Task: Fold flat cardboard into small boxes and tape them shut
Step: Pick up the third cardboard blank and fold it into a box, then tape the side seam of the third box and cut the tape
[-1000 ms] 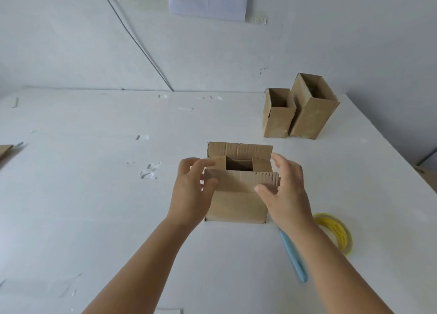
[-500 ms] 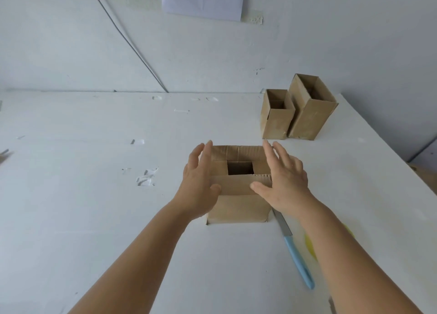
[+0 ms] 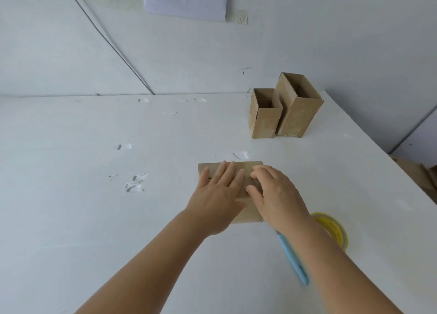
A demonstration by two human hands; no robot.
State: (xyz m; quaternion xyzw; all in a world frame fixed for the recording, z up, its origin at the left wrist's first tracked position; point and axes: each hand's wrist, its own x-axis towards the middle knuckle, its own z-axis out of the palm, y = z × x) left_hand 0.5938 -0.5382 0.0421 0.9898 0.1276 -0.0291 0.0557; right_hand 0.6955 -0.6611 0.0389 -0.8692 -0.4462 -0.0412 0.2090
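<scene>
A small brown cardboard box [image 3: 248,167] stands on the white table [image 3: 94,219] just in front of me, its top flaps folded down flat. My left hand [image 3: 218,195] lies on the flaps with fingers straight and spread, pressing them. My right hand [image 3: 275,193] rests beside it on the right part of the top, fingers slightly bent over the flaps. Both hands hide most of the box's top and front. A yellow tape roll [image 3: 332,228] lies on the table to the right of my right wrist.
A blue-handled knife [image 3: 294,259] lies under my right forearm, next to the tape. Two open-topped cardboard boxes [image 3: 266,115] [image 3: 299,105] stand at the back right near the wall. Scraps of tape [image 3: 136,183] stick to the table on the left. Flat cardboard [image 3: 423,171] lies beyond the right edge.
The box's top flaps went from partly open, with a square hole showing, to folded flat. Both hands moved from the box's sides onto its top.
</scene>
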